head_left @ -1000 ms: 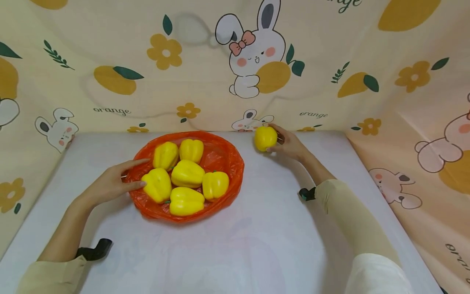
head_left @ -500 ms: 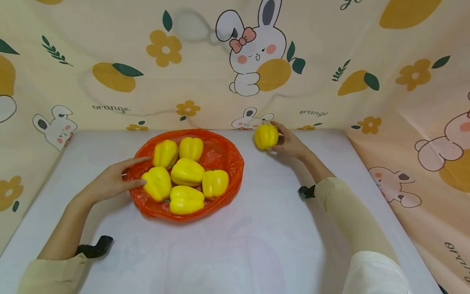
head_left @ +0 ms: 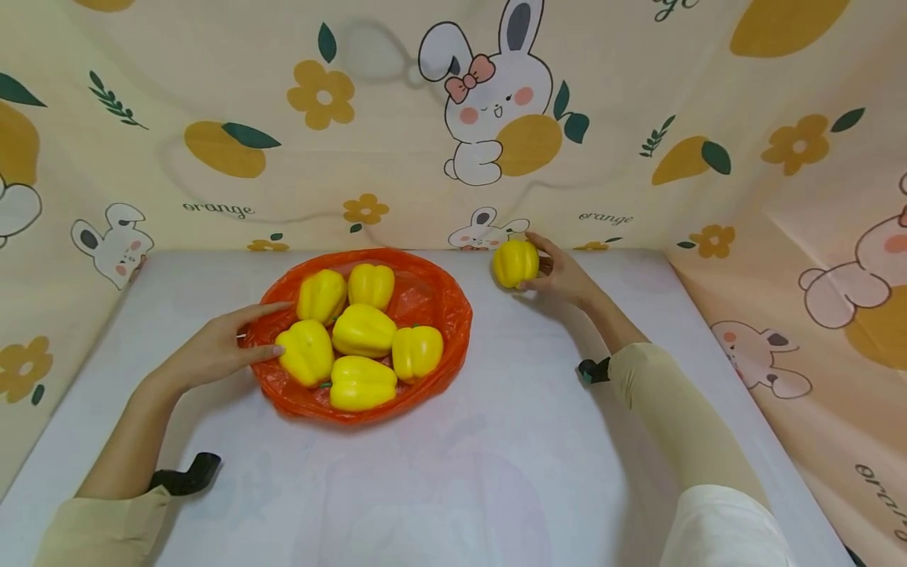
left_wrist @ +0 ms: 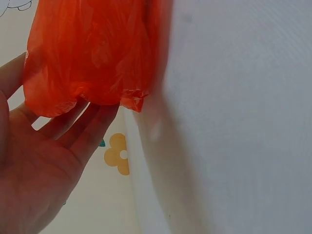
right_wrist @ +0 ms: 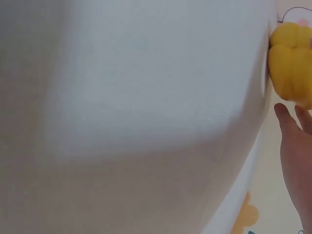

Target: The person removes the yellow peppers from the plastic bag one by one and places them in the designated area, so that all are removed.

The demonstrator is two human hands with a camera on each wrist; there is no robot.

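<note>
On the left of the white table an orange-red plastic bag (head_left: pixel 432 283), spread like a round tray, holds several yellow bell peppers (head_left: pixel 364 331). My left hand (head_left: pixel 212 346) rests at the bag's left side, fingers spread and fairly straight, thumb close to the leftmost pepper. In the left wrist view its fingers (left_wrist: pixel 92 131) run behind the bag's crinkled wall (left_wrist: pixel 92 53). Near the table's back edge my right hand (head_left: pixel 563 276) holds another yellow bell pepper (head_left: pixel 515 264) from its right side. The right wrist view shows that pepper (right_wrist: pixel 292 63) partly cut off, against or very near the table.
A cream cloth with rabbits and fruit (head_left: pixel 397 173) hangs behind the table (head_left: pixel 453 488) and along both sides. A black strap piece (head_left: pixel 187 475) is at the left wrist and another (head_left: pixel 593 372) at the right.
</note>
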